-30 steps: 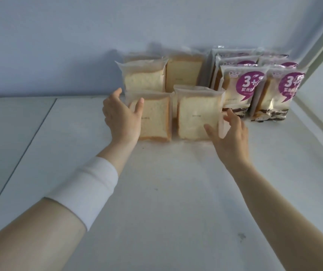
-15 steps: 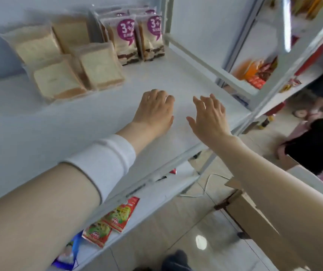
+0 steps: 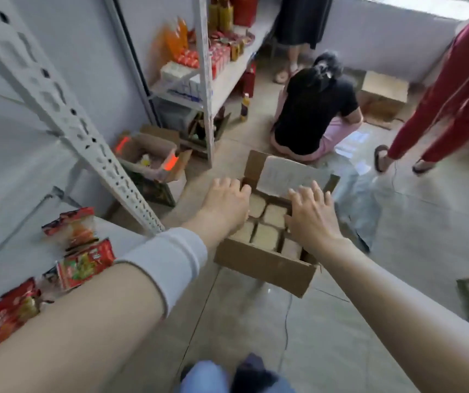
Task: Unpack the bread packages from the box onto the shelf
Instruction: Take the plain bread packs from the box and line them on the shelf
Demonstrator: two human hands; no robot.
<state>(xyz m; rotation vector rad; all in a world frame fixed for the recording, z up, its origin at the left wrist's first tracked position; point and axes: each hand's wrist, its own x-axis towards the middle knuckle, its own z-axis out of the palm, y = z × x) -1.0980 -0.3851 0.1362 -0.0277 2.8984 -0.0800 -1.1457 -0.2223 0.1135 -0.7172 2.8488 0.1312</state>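
- Fingers [image 3: 229, 184] of the left hand [image 3: 224, 205] are spread and empty, hovering over the near-left side of the cardboard box [image 3: 264, 263]; those of the right hand [image 3: 311, 217] are likewise splayed, holding nothing, above the box's right side.
- Bread packages [image 3: 267, 222] stand on edge inside the box, packed in rows, tops facing up between the two hands; the box sits on the floor, just right of the shelf upright [image 3: 85, 131].
- Judged from their look, these are sliced loaves in thin film: light, soft, easily crushed, and the wrap probably slick. Best taken by pinching a pack's flat sides low down with a gentle squeeze, or lifting two abreast with one hand on each outer face, rather than tugging the loose top seal.
- Half a second earlier both hands were leaving the upper shelf, where four bread packs already lay; now the view has swung down and the hands have dropped to the box for the next load.
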